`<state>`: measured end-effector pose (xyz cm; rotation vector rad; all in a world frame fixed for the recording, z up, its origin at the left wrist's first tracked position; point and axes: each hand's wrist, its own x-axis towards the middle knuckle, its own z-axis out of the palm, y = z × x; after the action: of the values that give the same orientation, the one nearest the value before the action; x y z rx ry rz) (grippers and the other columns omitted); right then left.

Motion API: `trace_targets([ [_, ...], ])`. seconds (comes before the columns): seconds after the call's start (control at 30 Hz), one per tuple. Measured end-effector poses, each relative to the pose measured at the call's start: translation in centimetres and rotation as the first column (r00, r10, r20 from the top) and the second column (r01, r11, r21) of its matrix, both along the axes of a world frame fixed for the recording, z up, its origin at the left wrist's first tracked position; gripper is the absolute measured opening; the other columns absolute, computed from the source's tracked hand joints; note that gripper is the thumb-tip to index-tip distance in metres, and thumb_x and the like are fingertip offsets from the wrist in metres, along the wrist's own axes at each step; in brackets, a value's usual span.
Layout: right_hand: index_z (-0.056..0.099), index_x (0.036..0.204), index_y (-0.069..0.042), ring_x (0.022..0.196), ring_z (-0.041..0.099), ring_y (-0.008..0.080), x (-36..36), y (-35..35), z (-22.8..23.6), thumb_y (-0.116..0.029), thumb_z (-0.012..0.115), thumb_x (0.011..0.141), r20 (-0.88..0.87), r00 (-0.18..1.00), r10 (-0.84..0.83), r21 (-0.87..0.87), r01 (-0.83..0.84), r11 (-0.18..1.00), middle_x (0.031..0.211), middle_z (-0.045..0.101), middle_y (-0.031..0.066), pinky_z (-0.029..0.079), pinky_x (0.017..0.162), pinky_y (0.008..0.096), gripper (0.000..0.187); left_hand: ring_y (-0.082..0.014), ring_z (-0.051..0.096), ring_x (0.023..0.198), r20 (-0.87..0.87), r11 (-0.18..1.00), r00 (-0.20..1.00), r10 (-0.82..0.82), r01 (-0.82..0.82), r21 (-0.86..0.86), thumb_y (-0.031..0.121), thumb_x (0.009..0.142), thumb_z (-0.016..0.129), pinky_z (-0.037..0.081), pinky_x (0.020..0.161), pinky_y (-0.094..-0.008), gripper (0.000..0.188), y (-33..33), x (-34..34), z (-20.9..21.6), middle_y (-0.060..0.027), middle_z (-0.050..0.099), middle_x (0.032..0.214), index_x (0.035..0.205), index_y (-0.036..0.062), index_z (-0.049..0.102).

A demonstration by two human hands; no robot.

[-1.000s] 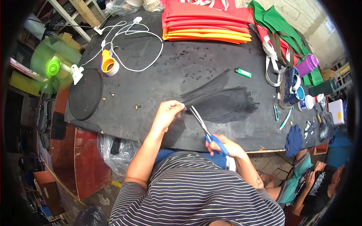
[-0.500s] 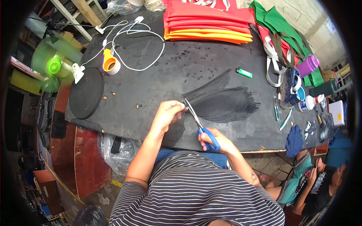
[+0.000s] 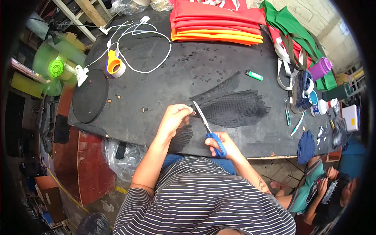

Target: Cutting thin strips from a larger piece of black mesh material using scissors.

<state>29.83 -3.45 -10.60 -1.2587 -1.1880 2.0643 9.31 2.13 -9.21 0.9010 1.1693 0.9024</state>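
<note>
- Black mesh (image 3: 231,106) lies on desk (image 3: 156,90) near the front edge; left hand (image 3: 174,117) pinches its near edge.
- Scissors (image 3: 207,127), clenched in right hand (image 3: 223,144), have advanced since a second ago; blades now at the mesh, cut underway.

Table: a big dark worktop (image 3: 164,86) is taking up most of the view, with its near edge running along the bottom.
Left side: a green clip-on fan (image 3: 56,68) is spinning beside the table edge, blades blurring.
Under the table: reddish-brown wooden panels (image 3: 92,164) are standing on the left, and a clear plastic bag (image 3: 121,156) is bunching up next to them.
Floor: grey concrete (image 3: 98,203) is showing at lower left, looking pretty grubby.
Wall: a pale block wall (image 3: 309,11) is peeking in at the upper right.
Light: daylight is coming in bright and even.
Top left: wooden beams (image 3: 88,11) are leaning at an angle.
</note>
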Motion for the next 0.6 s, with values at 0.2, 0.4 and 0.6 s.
trace_targets([
  [0.2,0.048,0.076,-0.006,0.052,0.045,0.004,0.0,-0.4,-0.5,-0.045,0.063,0.076,-0.118,0.993,0.018,0.054,-0.012,0.998,0.061,0.046,-0.0026,0.038,0.047,0.0172,0.042,-0.0059,0.047,0.048,-0.038,1.0,0.999,0.02,-0.019,0.02,0.013,0.08,0.056,0.033,0.043,-0.0185,0.014,0.1,0.2,0.3,-0.0003,0.054,0.059,0.077,0.0009,0.062],
  [0.4,0.048,0.076,-0.006,0.052,0.044,0.004,-0.1,0.0,0.7,-0.044,0.064,0.076,-0.093,0.994,0.051,0.056,-0.046,0.997,0.062,0.046,-0.0026,0.037,0.048,0.0171,0.041,-0.004,0.044,0.046,-0.031,0.999,1.0,0.004,-0.002,0.049,0.016,0.081,0.056,0.029,0.041,-0.0172,0.015,-0.1,0.5,0.6,0.001,0.052,0.056,0.076,0.0023,0.062],
  [0.6,0.053,0.073,-0.005,0.046,0.043,0.0031,-0.2,0.0,1.0,-0.032,0.067,0.076,-0.031,0.999,-0.024,-0.003,0.024,1.0,0.057,0.047,-0.003,0.035,0.041,0.016,0.031,-0.0052,0.046,0.048,-0.011,0.998,1.0,0.001,0.0,0.062,0.012,0.08,0.058,0.033,0.043,-0.0186,0.012,-0.1,0.3,0.5,0.0007,0.053,0.056,0.076,0.0015,0.062],
])
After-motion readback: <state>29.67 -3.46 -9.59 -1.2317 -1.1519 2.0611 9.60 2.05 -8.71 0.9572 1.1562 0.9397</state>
